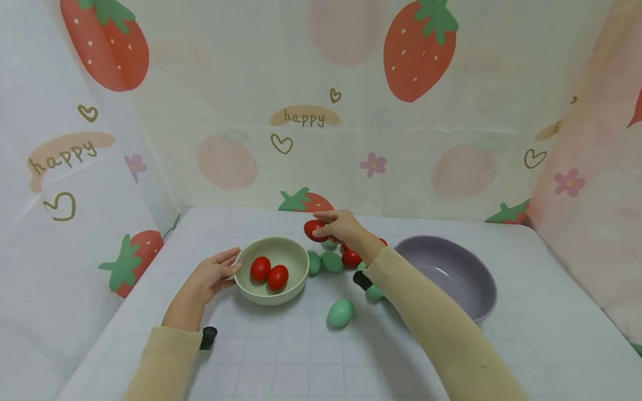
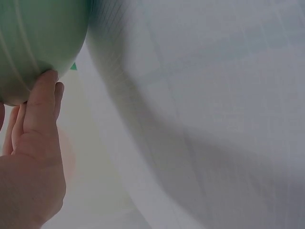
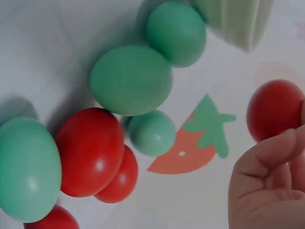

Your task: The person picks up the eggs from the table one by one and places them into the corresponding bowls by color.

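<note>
My right hand (image 1: pixel 343 225) pinches a red egg (image 1: pixel 314 230) between thumb and fingers, raised above the table just past the right side of the pale green bowl (image 1: pixel 271 299). The same egg (image 3: pixel 275 109) shows at the right edge of the right wrist view. Inside the bowl lie two red eggs (image 1: pixel 260 269). At its left side my left hand (image 1: pixel 213 274) holds the bowl, thumb at the rim and fingers along the outer wall. From the left wrist, the fingers (image 2: pixel 42 102) press the bowl's outside (image 2: pixel 43 43).
Several green eggs (image 1: pixel 331 261) and red eggs (image 1: pixel 351 258) lie clustered between the bowls, partly hidden by the right forearm. One green egg (image 1: pixel 340 313) sits apart, nearer the front. A larger purple bowl (image 1: pixel 481 267) stands on the right. A patterned curtain (image 1: pixel 426 161) hangs behind.
</note>
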`<state>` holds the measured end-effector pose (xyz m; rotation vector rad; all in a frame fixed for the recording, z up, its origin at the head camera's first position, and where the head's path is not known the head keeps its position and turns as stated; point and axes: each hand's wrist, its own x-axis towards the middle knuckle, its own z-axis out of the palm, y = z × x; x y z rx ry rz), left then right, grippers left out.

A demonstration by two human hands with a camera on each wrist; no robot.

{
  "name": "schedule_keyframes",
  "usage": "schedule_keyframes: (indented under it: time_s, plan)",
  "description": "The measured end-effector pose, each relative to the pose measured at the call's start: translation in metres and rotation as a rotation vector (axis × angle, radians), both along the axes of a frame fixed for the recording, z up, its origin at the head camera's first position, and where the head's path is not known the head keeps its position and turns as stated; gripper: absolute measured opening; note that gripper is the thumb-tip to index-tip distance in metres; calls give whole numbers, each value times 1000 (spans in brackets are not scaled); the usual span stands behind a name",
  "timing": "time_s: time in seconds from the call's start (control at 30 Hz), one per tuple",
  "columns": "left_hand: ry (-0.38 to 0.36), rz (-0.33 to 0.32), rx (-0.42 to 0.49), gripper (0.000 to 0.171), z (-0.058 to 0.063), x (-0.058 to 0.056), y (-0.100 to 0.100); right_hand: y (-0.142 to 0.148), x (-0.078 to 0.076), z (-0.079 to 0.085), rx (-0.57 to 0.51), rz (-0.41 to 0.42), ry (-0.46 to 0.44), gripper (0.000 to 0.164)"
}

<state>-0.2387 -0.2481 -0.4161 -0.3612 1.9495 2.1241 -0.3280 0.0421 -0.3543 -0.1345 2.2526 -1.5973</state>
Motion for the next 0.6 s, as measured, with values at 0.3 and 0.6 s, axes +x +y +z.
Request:
schedule_keyframes:
  time_s: [0.3, 0.6]
  plan:
    - [-3, -11, -6, 63, -2, 0, -1, -5, 5, 2, -1, 27, -17, 55]
    - [-1, -4, -11, 61, 0, -1, 0, -19, 14, 4, -18, 100, -16, 44]
